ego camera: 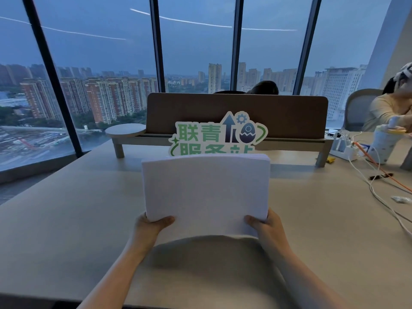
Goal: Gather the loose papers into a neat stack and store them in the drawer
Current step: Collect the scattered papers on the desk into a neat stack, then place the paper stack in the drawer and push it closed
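A thick stack of white papers (206, 188) is held upright above the beige table (66, 208), its sheets squared together and its lower edge lifted off the surface. My left hand (150, 224) grips the stack's lower left corner, thumb on the near face. At the lower right corner my right hand (266, 226) holds it the same way. No drawer is in view.
A green cut-out sign (217, 132) leans on a brown desk divider (236, 114) behind the stack. A power strip (342, 149), white and orange cables (376, 186) and a bottle (382, 146) lie at the right. A person sits at the far right (388, 108), another behind the divider.
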The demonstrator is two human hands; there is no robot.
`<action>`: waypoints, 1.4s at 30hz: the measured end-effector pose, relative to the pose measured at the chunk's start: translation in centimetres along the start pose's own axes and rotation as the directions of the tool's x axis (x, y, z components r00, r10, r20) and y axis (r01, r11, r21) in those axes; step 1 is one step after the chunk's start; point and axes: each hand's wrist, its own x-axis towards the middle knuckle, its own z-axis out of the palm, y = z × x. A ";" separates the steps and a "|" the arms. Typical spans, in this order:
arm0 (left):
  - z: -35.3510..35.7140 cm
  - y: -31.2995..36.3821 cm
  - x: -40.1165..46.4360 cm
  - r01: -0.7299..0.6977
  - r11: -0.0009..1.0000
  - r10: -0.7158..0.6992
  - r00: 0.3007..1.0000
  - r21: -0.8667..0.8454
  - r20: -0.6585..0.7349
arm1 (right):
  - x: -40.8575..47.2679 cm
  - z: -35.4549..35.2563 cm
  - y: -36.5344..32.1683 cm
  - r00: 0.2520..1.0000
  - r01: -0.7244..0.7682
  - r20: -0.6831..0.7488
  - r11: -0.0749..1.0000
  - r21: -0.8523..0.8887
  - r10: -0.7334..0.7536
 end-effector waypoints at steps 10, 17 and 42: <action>-8.4 3.9 -3.2 -0.034 0.994 0.054 0.978 0.100 -0.203 | -0.5 9.2 -5.2 0.989 0.112 0.095 0.994 0.004 -0.112; -15.5 4.9 -5.6 0.010 0.986 0.054 0.922 0.165 -0.382 | -2.3 17.1 -6.9 0.969 0.162 0.196 0.986 -0.042 -0.151; -35.8 -0.9 -19.7 0.212 0.976 -0.169 0.568 -0.055 -0.806 | -17.2 41.5 -7.4 0.656 0.586 0.702 0.773 -0.242 -0.278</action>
